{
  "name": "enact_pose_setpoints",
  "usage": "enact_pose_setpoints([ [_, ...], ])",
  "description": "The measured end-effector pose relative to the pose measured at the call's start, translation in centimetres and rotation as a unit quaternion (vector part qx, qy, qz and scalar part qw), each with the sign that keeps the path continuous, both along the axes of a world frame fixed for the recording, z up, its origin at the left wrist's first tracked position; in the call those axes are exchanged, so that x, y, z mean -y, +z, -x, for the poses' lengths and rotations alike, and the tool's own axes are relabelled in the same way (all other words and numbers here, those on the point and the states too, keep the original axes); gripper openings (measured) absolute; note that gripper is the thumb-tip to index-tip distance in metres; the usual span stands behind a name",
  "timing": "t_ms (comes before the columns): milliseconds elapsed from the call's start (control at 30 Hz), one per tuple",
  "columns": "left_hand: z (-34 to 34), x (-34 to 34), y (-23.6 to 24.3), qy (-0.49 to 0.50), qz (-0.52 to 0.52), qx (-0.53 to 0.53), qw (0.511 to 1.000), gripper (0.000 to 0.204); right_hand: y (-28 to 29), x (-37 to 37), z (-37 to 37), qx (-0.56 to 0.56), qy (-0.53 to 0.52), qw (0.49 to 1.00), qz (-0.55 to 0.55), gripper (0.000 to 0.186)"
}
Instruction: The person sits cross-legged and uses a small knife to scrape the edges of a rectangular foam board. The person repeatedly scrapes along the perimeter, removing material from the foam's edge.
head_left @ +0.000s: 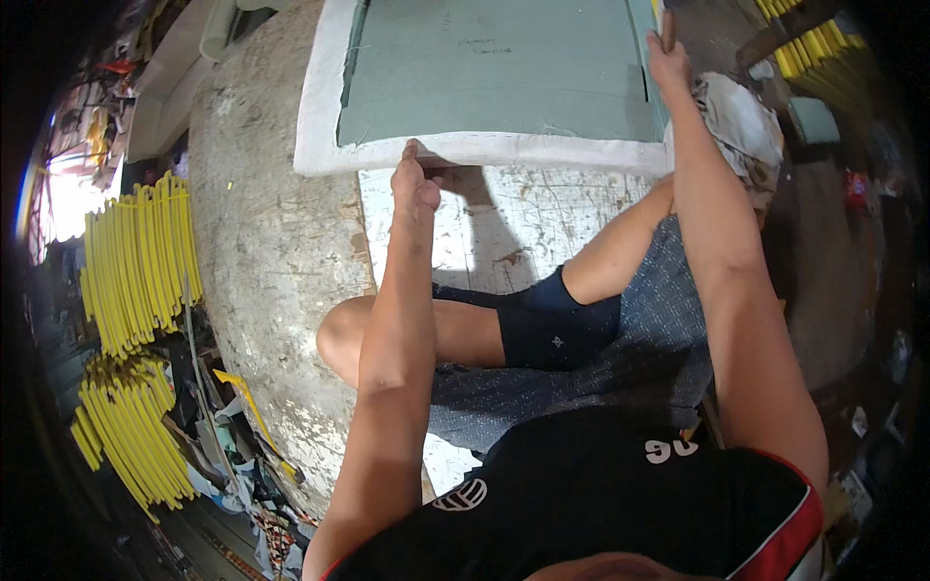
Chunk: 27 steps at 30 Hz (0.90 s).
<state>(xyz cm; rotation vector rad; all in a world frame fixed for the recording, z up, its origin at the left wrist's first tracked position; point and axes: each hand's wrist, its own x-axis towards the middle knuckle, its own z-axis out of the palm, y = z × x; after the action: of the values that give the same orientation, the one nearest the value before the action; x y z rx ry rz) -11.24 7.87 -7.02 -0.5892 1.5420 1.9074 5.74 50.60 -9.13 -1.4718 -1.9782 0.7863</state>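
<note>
A flat rectangular panel (pixel 494 73) has a grey-green middle and a white fabric border folded over its edges, with frayed threads along the inner side. Faint handwriting marks its surface. My left hand (pixel 417 184) is closed at the near edge, one digit lying on top of the white border and the others curled below it. At the panel's right side, my right hand (pixel 670 66) grips the edge with one digit pointing away from me. The panel's far end lies outside the view, and the undersides of both grips are hidden.
I sit with bent legs on a worn, paint-flaked surface (pixel 262 194). Stacks of yellow strips (pixel 140 266) stand at the left, with more yellow pieces (pixel 814 39) at the far right. Crumpled pale cloth (pixel 736 121) lies beside my right forearm, near a small green block (pixel 814 121).
</note>
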Motion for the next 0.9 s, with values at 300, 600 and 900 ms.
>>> enact_pose_setpoints([
  [300, -6.0, -1.3, 0.6, 0.069, -0.046, 0.056, 0.995, 0.056, -0.7, 1.0, 1.1, 0.027, -0.064, 0.989, -0.134, 0.05],
  [600, -9.7, -0.7, 0.1, -0.118, 0.009, 0.067, 0.991, 0.063, 11.9, 10.7, 1.4, -0.11, 0.135, 0.97, 0.169, 0.048],
  [900, -13.6, 0.4, -0.9, -0.468, 0.086, -0.1, 0.874, 0.069, 17.2, 20.7, -13.6, -0.254, 0.207, 0.929, 0.17, 0.042],
])
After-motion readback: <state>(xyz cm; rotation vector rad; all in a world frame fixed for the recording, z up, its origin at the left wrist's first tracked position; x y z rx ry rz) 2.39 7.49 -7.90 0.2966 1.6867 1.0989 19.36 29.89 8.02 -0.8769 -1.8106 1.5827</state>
